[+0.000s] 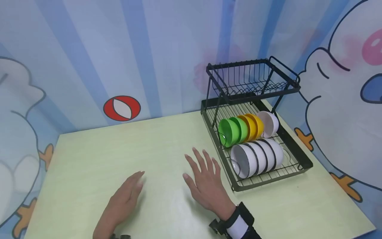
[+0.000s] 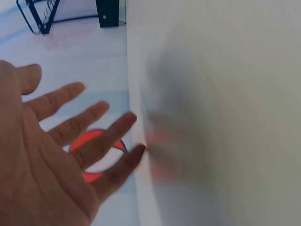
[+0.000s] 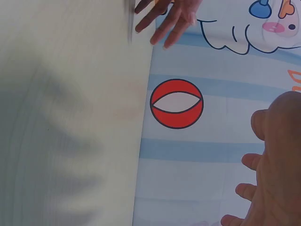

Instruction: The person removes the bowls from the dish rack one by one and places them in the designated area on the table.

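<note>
Both hands hover over the pale tabletop (image 1: 98, 156) and hold nothing. On the left, the left hand (image 1: 123, 199) is turned edge-down with its fingers extended; the left wrist view shows its bare palm (image 2: 42, 160) and spread fingers. The right hand (image 1: 207, 186) has its fingers spread, just left of a black two-tier dish rack (image 1: 271, 181). On the rack's lower tier stand green bowls (image 1: 229, 132), yellow bowls (image 1: 257, 126) and a white bowl (image 1: 270, 123) in a back row. Several white bowls with dark rims (image 1: 244, 161) stand on edge in front of them.
The rack's upper tier (image 1: 253, 96) rises above the bowls. A printed cloth backdrop (image 1: 167, 56) with blue stripes, a red ball (image 1: 135, 105) and cartoon figures closes off the back and sides of the table. A black strap (image 1: 246, 215) circles the right wrist.
</note>
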Tool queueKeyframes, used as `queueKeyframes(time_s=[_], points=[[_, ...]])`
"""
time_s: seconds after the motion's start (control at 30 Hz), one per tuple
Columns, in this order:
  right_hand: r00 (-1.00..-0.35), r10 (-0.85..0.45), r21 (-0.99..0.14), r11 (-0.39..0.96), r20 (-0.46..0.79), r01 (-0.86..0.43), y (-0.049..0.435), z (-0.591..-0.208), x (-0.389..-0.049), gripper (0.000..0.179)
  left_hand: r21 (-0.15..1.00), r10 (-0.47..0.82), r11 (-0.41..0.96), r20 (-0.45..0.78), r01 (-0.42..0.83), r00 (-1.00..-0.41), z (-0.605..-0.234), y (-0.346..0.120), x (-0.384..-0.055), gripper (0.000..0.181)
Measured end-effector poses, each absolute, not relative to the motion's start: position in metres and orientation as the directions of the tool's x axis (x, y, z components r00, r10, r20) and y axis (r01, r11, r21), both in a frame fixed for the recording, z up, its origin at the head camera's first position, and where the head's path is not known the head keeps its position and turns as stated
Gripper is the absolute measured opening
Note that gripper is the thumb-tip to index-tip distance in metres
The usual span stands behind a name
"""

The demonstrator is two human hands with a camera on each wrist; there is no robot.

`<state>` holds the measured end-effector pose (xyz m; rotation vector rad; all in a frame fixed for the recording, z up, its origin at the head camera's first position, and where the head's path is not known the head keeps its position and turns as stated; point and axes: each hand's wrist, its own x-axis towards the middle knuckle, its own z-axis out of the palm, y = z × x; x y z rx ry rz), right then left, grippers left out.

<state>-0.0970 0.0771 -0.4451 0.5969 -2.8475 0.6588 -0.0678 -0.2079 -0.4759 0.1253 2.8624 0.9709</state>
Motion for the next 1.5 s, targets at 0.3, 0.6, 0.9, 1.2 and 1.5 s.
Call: queueKeyframes(time_s=[0.3,0.6,0.9,1.2,1.5], points=[[-0.909,-0.349,-0.399,0.818,0.227,-0.414,0.074,-0.448,-0.098,0.054,0.789,0.049,0.606,-0.163,-0.101,-0.985,-0.499,-0.235,-0.073,0.056],[-0.916,-0.284,-0.383,0.842,0.282,-0.379,0.083,-0.449,-0.103,0.052,0.811,-0.061,0.577,-0.075,-0.096,-0.995,-0.523,-0.249,-0.063,0.045],[-0.911,-0.08,-0.35,0.907,0.405,-0.235,0.123,-0.442,-0.121,0.053,0.924,-0.263,0.336,-0.096,-0.184,-0.96,-0.526,-0.25,-0.064,0.044],[-0.922,0.06,-0.364,0.927,0.382,-0.091,0.152,-0.447,-0.125,0.057,0.926,-0.248,0.354,-0.045,-0.134,-0.968,-0.521,-0.25,-0.067,0.042],[-0.888,0.11,-0.268,0.963,0.447,-0.016,0.155,-0.447,-0.131,0.05,0.954,-0.251,0.296,0.027,-0.051,-0.967,-0.52,-0.249,-0.074,0.037]])
